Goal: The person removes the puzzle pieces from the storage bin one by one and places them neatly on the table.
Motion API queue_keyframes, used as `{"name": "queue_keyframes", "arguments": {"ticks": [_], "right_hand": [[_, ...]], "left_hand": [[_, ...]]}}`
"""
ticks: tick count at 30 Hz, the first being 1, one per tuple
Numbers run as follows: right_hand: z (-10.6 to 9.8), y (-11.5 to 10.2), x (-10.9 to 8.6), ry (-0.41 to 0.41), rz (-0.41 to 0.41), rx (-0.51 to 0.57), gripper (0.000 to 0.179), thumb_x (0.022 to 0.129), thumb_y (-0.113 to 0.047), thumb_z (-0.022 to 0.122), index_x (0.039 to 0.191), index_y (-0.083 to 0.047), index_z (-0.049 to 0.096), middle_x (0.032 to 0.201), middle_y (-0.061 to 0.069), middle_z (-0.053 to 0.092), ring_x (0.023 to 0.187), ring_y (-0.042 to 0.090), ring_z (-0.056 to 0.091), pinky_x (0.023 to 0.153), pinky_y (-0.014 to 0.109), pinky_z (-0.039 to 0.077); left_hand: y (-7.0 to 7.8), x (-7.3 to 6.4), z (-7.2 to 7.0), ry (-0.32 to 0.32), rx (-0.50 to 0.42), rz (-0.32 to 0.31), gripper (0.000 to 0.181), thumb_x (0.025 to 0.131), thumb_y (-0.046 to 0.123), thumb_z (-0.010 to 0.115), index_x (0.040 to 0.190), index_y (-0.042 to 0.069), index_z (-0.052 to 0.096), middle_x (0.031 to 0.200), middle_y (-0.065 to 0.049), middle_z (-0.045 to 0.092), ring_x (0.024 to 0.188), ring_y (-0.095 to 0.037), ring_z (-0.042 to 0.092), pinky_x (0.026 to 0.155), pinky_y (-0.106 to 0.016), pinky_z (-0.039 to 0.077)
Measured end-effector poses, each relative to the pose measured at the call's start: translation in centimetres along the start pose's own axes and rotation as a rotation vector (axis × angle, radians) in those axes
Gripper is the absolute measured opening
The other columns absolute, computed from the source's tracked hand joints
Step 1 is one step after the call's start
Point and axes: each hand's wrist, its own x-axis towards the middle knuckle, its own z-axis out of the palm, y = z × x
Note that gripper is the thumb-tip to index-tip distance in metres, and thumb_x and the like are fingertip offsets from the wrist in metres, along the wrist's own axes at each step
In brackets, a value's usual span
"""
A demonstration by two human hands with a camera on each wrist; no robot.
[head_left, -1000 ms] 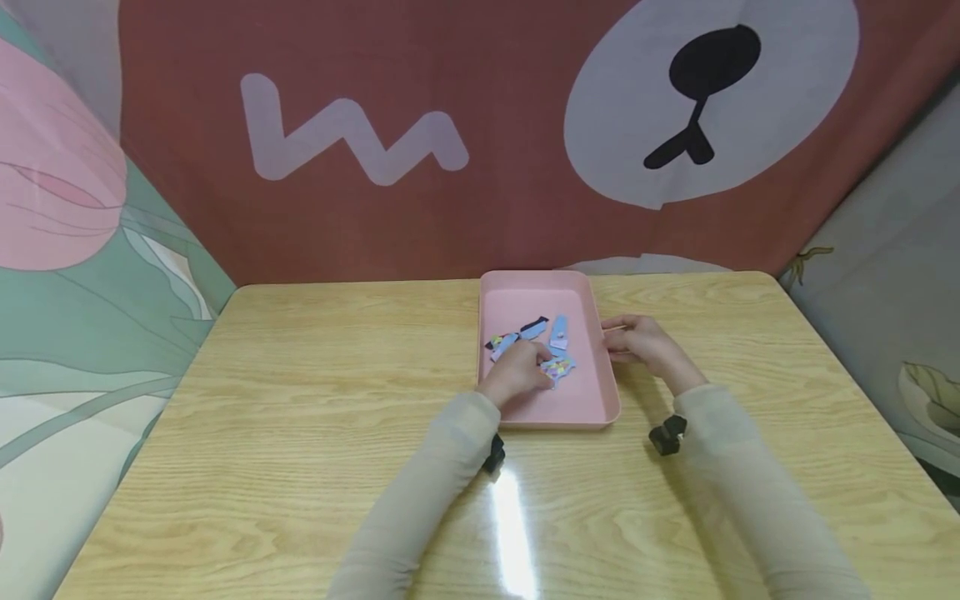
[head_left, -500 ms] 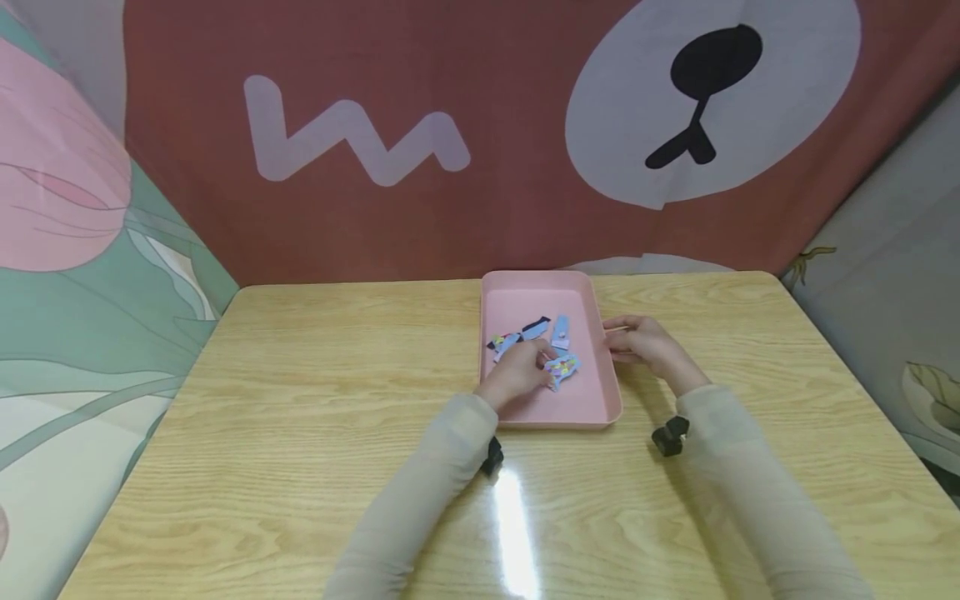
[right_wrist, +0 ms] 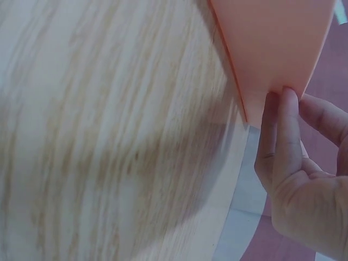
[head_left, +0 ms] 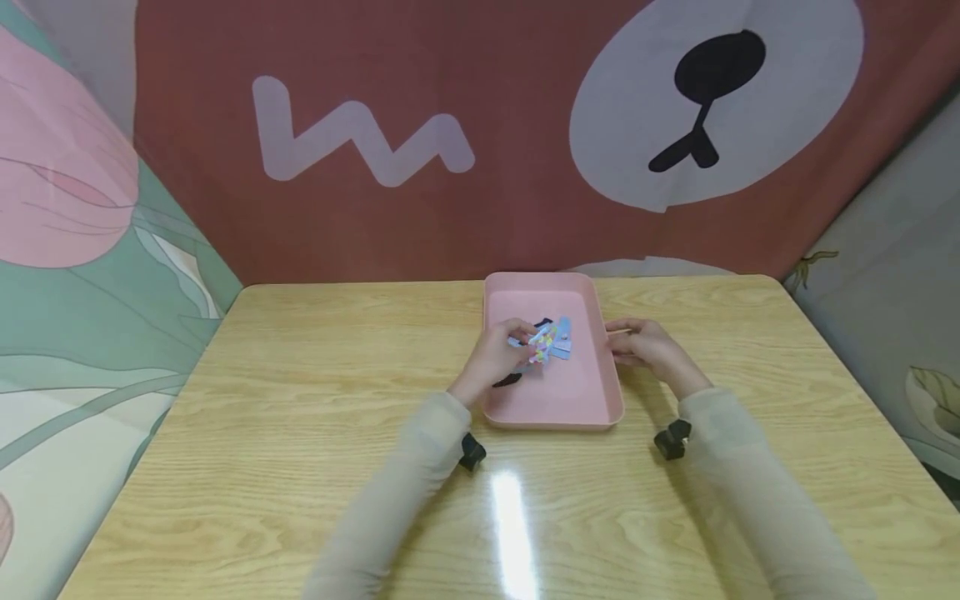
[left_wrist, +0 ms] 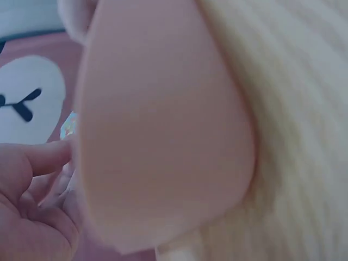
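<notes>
My left hand (head_left: pixel 495 354) pinches a light blue piece with a multicoloured pattern (head_left: pixel 543 342) between thumb and fingers, above the pink tray (head_left: pixel 577 408). In the left wrist view, only a bit of this patterned piece (left_wrist: pixel 68 126) shows beyond the tray wall. Flat light blue pieces (head_left: pixel 562 329) and dark-edged ones lie in the tray, partly hidden behind the left hand. My right hand (head_left: pixel 651 348) touches the tray's right side. Its extended fingertips rest against the outer wall and rim in the right wrist view, where the hand (right_wrist: pixel 310 179) holds nothing loose.
The tray stands at the back of a wood-grain table (head_left: pixel 337 400), close to a reddish-brown cloth backdrop (head_left: pixel 510 217). A black wrist device (head_left: pixel 472 452) sits on the left wrist, another (head_left: pixel 672 439) on the right.
My left hand has lifted the patterned piece and moved up and left with it, tilting it. The right hand stays against the tray's side.
</notes>
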Motion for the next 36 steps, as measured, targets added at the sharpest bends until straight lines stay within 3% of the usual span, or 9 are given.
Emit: {"name": "queue_keyframes", "arguments": {"ticks": [4,8,14,18,21,25,36], "right_hand": [[0.0,0.0,0.0,0.003,0.004,0.001,0.055,0.094,-0.007,0.054,0.141,0.010,0.031,0.090,-0.006,0.060,0.073,-0.003,0.061,0.071,0.013,0.056],[0.1,0.1,0.1,0.001,0.007,-0.002,0.055,0.094,-0.007,0.054,0.141,0.010,0.031,0.085,-0.009,0.060,0.073,-0.003,0.060,0.072,0.013,0.056],[0.0,0.1,0.1,0.001,0.006,-0.015,0.056,0.094,-0.008,0.054,0.142,0.010,0.031,0.087,-0.009,0.059,0.074,-0.003,0.059,0.071,0.013,0.055],[0.0,0.1,0.1,0.001,0.001,-0.020,0.057,0.093,-0.007,0.055,0.142,0.010,0.031,0.084,-0.009,0.059,0.073,-0.003,0.059,0.069,0.012,0.055],[0.0,0.1,0.1,0.006,0.001,-0.018,0.057,0.092,-0.006,0.056,0.142,0.010,0.032,0.084,-0.009,0.059,0.071,-0.003,0.060,0.068,0.012,0.055],[0.1,0.0,0.0,0.015,0.004,-0.020,0.058,0.091,-0.005,0.057,0.142,0.010,0.033,0.086,-0.008,0.059,0.070,-0.003,0.061,0.069,0.013,0.055],[0.1,0.0,-0.2,0.014,-0.004,-0.020,0.058,0.091,-0.005,0.057,0.142,0.010,0.032,0.084,-0.009,0.060,0.070,-0.003,0.060,0.068,0.013,0.055]], "left_hand": [[-0.4,-0.1,-2.0,0.097,-0.110,-0.055,0.028,0.088,0.000,0.062,0.116,0.001,0.064,0.104,-0.017,0.064,0.080,-0.034,0.068,0.064,-0.030,0.059],[-1.4,-0.1,-4.0,0.194,-0.169,-0.086,0.029,0.088,-0.001,0.061,0.118,-0.002,0.063,0.106,-0.021,0.063,0.081,-0.033,0.067,0.073,-0.039,0.060],[-3.5,-0.2,-7.1,0.275,-0.268,-0.105,0.027,0.088,-0.002,0.061,0.116,-0.003,0.063,0.102,-0.020,0.063,0.077,-0.016,0.064,0.072,-0.034,0.061],[-4.7,-0.4,-8.6,0.311,-0.302,-0.157,0.028,0.089,-0.001,0.061,0.117,-0.001,0.062,0.100,-0.014,0.060,0.077,-0.014,0.063,0.071,-0.029,0.061],[-5.3,-0.4,-9.3,0.316,-0.285,-0.234,0.032,0.091,0.001,0.059,0.122,-0.001,0.059,0.104,-0.013,0.057,0.079,-0.013,0.061,0.075,-0.029,0.060],[-5.9,-0.6,-9.9,0.314,-0.282,-0.289,0.033,0.092,0.000,0.058,0.125,-0.003,0.056,0.104,-0.011,0.055,0.078,-0.012,0.058,0.073,-0.028,0.060],[-7.7,-0.6,-10.5,0.330,-0.294,-0.329,0.036,0.091,-0.002,0.058,0.126,-0.007,0.053,0.106,-0.013,0.055,0.072,-0.008,0.057,0.060,-0.016,0.053]]}}
